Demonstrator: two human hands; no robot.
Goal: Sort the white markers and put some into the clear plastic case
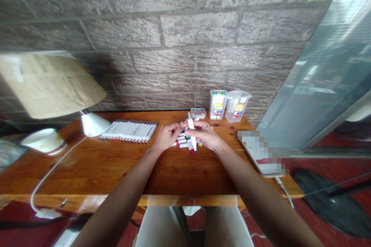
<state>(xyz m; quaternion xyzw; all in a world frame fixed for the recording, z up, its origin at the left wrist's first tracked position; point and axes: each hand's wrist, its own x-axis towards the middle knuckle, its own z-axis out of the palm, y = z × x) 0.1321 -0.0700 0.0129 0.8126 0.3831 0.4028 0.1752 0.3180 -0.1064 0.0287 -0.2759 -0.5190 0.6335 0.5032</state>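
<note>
My right hand (205, 134) is closed around a white marker (191, 131), held nearly upright between thumb and fingers, its dark end pointing down. Just left of it, my left hand (167, 137) has its fingers bent inward, thumb and fingertips close together by the marker; what they grip, if anything, cannot be made out. Below and between both hands lies a loose pile of white markers (183, 145) with coloured ends, partly covered by the hands. Farther left, many white markers (129, 131) lie side by side in a neat slanted row.
Behind the pile, a small clear lid (198, 113) lies near the wall. A clear box with markers (218, 105) stands beside another clear box (237, 106). A lamp (94, 123) and paper cup (45, 141) are at left; a blurred-out flat object (262, 154) is at right.
</note>
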